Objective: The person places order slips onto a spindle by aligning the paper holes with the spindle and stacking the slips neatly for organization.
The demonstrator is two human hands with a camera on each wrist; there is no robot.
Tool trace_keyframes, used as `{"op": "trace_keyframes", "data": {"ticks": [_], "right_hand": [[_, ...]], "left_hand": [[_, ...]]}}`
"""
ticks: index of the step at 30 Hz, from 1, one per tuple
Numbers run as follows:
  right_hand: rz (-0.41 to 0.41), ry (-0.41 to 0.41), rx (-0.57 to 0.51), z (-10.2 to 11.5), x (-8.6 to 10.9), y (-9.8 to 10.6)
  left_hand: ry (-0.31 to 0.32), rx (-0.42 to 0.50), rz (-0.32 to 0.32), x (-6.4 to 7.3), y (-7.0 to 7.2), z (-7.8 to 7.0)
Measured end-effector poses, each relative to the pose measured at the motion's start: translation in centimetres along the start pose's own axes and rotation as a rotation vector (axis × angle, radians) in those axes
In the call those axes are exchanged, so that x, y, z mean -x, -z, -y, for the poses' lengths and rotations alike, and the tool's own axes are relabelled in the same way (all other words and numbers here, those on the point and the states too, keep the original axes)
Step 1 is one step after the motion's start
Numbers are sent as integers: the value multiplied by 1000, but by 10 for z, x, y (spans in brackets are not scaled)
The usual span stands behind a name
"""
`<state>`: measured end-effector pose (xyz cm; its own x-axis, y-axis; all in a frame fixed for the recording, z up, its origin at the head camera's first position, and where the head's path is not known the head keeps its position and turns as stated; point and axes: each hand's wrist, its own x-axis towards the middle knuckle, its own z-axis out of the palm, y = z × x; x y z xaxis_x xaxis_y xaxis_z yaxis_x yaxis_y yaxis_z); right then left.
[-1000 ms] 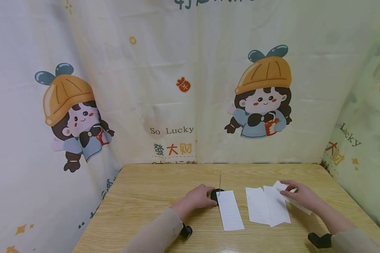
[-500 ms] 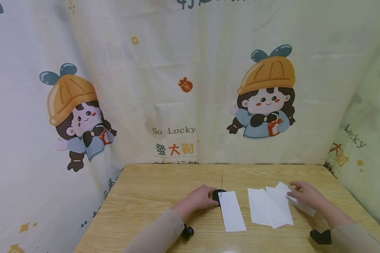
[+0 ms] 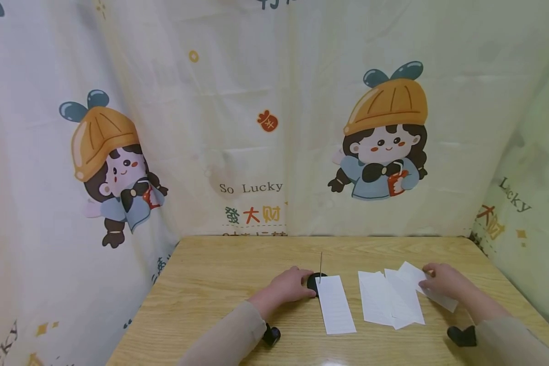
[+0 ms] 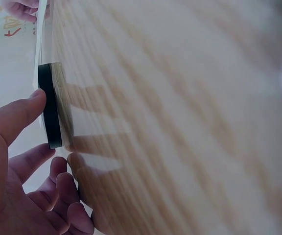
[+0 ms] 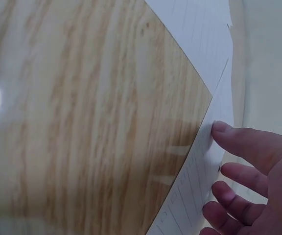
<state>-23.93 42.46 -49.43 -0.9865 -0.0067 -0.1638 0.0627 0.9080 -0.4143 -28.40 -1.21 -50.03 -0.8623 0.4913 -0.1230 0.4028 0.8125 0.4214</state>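
My left hand [image 3: 289,285] grips the round black base [image 4: 51,105] of a bill spike, thumb at one side of the rim and index finger at the other. Its thin metal rod [image 3: 321,264] stands upright. A white ruled paper slip [image 3: 337,307] lies with its top corner over the base, at the rod. To the right, several white slips [image 3: 375,300] lie fanned and overlapping. Over the rightmost slip [image 5: 185,186] is my right hand [image 3: 447,282]. The thumb touches that slip near its edge, and the other fingers [image 5: 239,178] are loosely bent and apart from the thumb.
The slips and spike stand on a wood-grain table [image 3: 219,264]. A printed cloth [image 3: 238,152] hangs behind the table and along its sides. Black wrist-worn pieces [image 3: 462,336] show at both sleeves.
My right hand has shifted slightly right along the rightmost slip. The left hand stays at the spike's base. The whole head view has swung a little.
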Motion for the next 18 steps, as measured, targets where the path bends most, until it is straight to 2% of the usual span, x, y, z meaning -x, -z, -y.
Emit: {"op": "trace_keyframes", "data": {"ticks": [6,15,18], "right_hand": [[14,-41,-12,3,0,3],[17,-19,-55,6,1,7],[35,-35,-90,6,2,7]], "left_hand": [[7,-6,2,-2,-1,-1],[15,-3,8,-1,1,-2],[16,6,11,0,2,-3]]}}
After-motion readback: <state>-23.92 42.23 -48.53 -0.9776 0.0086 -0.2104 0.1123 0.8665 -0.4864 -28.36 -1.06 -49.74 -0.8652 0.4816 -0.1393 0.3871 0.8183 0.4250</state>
